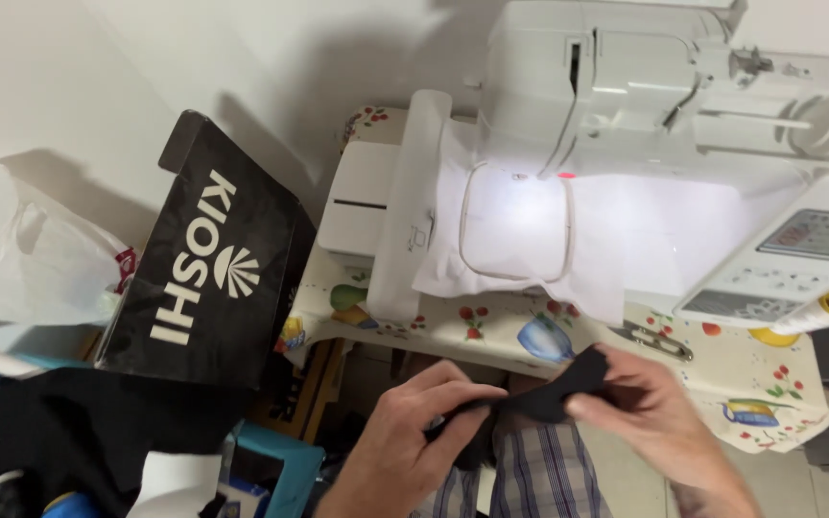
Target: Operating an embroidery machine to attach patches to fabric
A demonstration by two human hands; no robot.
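The left hand (pixel 413 429) and the right hand (pixel 647 414) both pinch a small piece of soft black cloth (pixel 547 391). The fingers are closed on it, one hand at each end, and the cloth droops a little between them. It is held low, just in front of the table (pixel 779 384), above plaid trousers (pixel 530 475).

The table has a shiny cover with fruit and jug pictures. On it stands a big white sewing machine (pixel 645 86), smooth and hard. Under its needle lies white cloth (pixel 616 249) stretched flat in a rounded hoop (pixel 515 223). A spool of pale thread (pixel 822 312) sits by the machine's button panel. To the left leans a black cardboard box (pixel 208 259), next to a crinkly see-through plastic bag (pixel 21 259).
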